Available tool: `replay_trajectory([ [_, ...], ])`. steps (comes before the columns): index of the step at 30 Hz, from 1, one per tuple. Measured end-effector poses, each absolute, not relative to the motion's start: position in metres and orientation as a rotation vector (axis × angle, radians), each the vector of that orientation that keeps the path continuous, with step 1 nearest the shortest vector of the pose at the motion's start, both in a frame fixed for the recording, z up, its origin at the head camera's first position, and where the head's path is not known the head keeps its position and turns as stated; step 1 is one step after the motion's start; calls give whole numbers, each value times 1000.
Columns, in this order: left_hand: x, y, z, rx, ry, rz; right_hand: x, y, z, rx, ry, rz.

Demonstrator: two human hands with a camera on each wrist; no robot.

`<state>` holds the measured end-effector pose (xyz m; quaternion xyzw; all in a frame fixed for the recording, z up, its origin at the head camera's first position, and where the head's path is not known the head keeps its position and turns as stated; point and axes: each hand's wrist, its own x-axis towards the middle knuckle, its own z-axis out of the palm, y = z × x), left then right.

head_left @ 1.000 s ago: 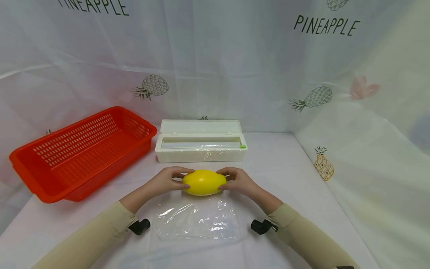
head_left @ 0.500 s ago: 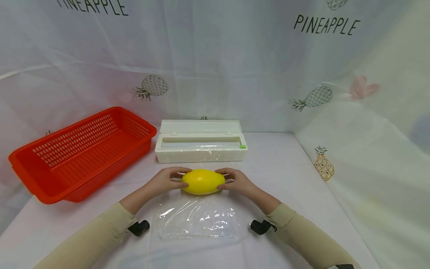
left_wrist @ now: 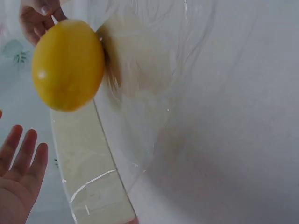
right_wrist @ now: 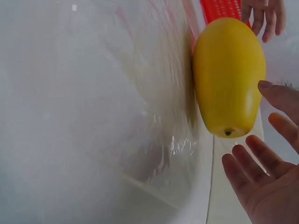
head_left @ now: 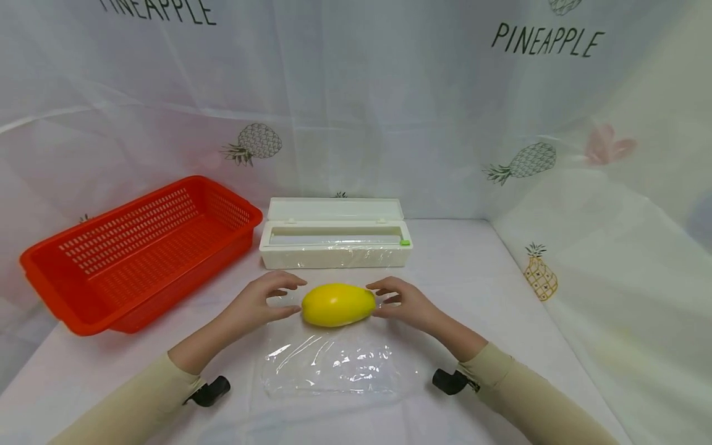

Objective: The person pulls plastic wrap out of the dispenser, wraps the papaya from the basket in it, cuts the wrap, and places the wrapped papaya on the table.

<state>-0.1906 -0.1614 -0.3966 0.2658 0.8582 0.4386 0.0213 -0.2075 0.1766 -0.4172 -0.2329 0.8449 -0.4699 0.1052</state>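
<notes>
A smooth yellow oval fruit (head_left: 338, 305) lies on a sheet of clear cling film (head_left: 334, 364) spread over the table. The right wrist view shows a small dark green spot on the end of the fruit (right_wrist: 229, 77). My left hand (head_left: 264, 298) is just off its left end, fingers spread and a gap showing between. At the other end, my right hand (head_left: 405, 303) stands with loosely spread fingers, thumb tip right at the fruit's end. Behind the fruit sits a white cling film dispenser (head_left: 335, 256), lid raised, with a green slider (head_left: 405, 243) at its right.
A red perforated plastic basket (head_left: 144, 250) stands at the back left, angled beside the dispenser. A pineapple-printed curtain (head_left: 356, 123) hangs behind and along the right side. Black wrist cameras (head_left: 208, 392) hang under both sleeves.
Both hands held the fruit by its ends; they have since let go and moved apart, the left hand to the left and the right slightly right. The fruit stays on the film.
</notes>
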Motion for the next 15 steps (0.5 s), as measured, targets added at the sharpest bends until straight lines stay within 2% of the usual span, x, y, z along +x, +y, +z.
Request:
replay_trajectory([
  [6,-166,-164,-399,1002,2692,1195,-191,195,-418,-782,2443,-1386],
  [15,-147,-170,-424,1059,2455,1007,-165,218,-432,-765,2298,-1249],
])
